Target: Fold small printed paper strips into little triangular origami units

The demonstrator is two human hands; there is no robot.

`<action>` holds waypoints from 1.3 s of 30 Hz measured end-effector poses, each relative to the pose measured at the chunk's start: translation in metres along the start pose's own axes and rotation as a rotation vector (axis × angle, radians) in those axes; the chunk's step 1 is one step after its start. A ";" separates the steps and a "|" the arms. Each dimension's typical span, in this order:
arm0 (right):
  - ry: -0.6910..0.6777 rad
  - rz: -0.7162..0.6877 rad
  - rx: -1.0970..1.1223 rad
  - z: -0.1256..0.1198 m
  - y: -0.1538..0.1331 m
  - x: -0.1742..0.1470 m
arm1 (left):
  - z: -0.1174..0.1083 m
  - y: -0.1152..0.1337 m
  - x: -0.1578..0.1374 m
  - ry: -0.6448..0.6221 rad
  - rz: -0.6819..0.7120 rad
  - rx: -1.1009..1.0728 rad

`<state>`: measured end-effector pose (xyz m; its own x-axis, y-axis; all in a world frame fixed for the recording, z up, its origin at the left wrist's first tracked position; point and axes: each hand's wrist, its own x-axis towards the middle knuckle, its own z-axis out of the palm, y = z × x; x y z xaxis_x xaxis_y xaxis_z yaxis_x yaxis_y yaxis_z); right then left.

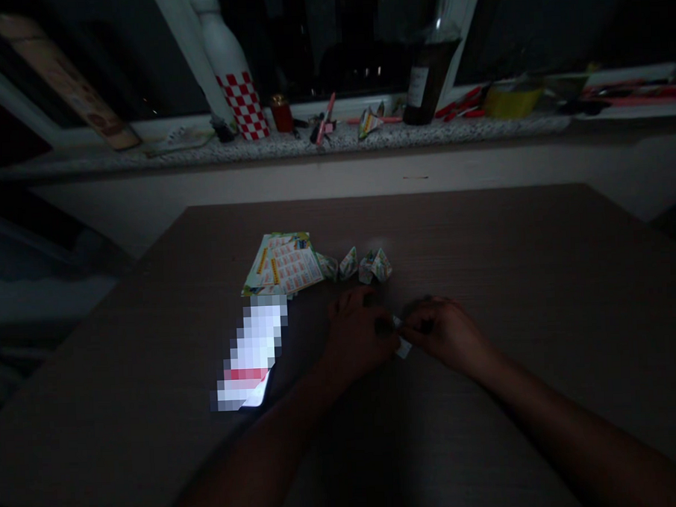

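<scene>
A small pale piece of paper (403, 347) is pinched between my two hands over the table. My left hand (359, 327) grips its left side, thumb and fingers closed. From the right, my right hand (445, 329) has its fingertips closed on the upper part of the same paper. My fingers cover much of it, so its exact folds are hard to make out in the dim light. Just beyond my left hand stand several small folded paper pieces (348, 263) in a row. Beside them lies a stack of printed leaflets (291, 264).
A lit phone (253, 351) lies left of my left forearm on the wooden table (512, 276). On the windowsill (188, 157) stand a checkered white bottle (235, 78), a small red jar (281, 114), a dark bottle (423, 85), pens (326, 119) and a yellow container (510, 100).
</scene>
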<state>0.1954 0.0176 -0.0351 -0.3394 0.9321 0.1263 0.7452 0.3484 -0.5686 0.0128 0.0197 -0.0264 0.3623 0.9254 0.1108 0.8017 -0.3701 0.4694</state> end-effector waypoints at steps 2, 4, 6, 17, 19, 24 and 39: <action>0.001 -0.007 0.000 0.000 0.000 0.000 | 0.000 0.001 0.000 -0.010 -0.002 -0.003; 0.003 -0.016 -0.001 0.000 0.000 0.001 | 0.000 0.001 0.000 -0.014 -0.006 -0.011; 0.001 -0.020 0.000 0.000 -0.002 0.001 | -0.001 0.002 0.001 -0.020 -0.018 -0.016; -0.036 0.045 -0.023 -0.002 -0.006 0.001 | 0.000 0.011 0.004 -0.039 -0.132 0.000; -0.038 0.050 -0.024 -0.001 -0.005 0.000 | -0.001 0.011 0.004 -0.041 -0.130 -0.002; -0.038 0.050 -0.027 -0.001 -0.004 0.000 | -0.002 0.009 0.002 -0.036 -0.135 -0.005; -0.058 0.077 -0.029 -0.002 -0.002 0.000 | -0.012 -0.004 -0.003 -0.063 -0.192 -0.006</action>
<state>0.1954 0.0168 -0.0323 -0.3124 0.9493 0.0357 0.7864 0.2795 -0.5508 0.0033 0.0191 -0.0181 0.2326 0.9719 -0.0363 0.8563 -0.1870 0.4814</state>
